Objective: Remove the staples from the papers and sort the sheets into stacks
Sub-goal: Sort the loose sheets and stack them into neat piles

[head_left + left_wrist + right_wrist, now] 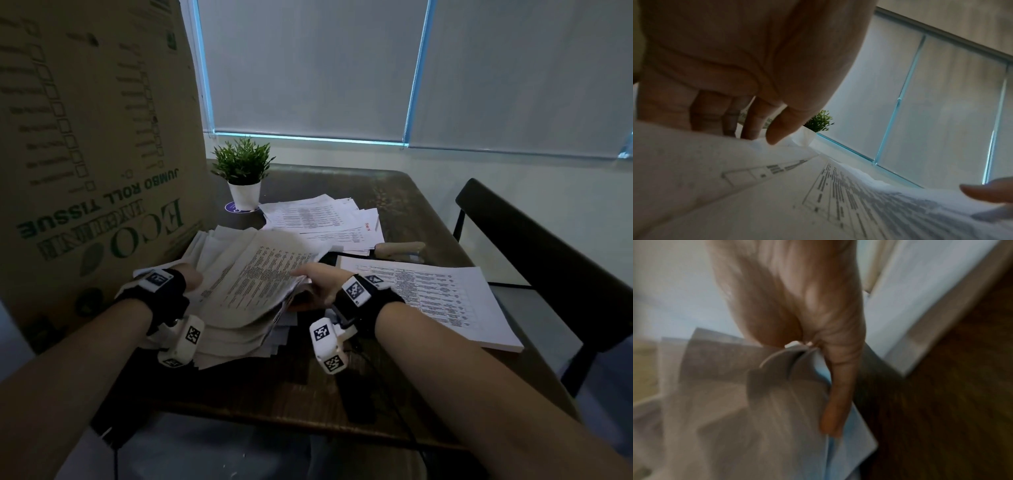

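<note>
Left hand: the left hand [190,279] is on the left edge of the messy pile [239,301]; in the left wrist view its fingers [754,120] are bent down onto the top sheets and the thumb is near the paper edge. I judge it keeps the pile steady, but I cannot tell if it really clamps a sheet.

Right hand: the right hand [320,279] is clamped on the right edge of the upper sheets, thumb on top and fingers under. The right wrist view is blurred, but it shows bent paper held at the fingers [834,394]. Probably it lifts a bundle to separate it or to look for the staple.

Task papers: three groups are on the table [411,205]. The messy pile is in front, between both hands. A flat, tidy stack [442,298] lies to the right. Some loose sheets [329,219] lie behind, near the plant.

Staples: none is visible, they are too small to see.

Tool: one beige object [400,250], maybe a stapler or staple remover, lies between the loose sheets and the tidy stack, near the right hand.

Other things: one potted plant [244,174], one big cardboard box [96,144] at the left, one dark chair [534,246] at the right.

Progress: the front pile looks thick, so I think much work remains.
</note>
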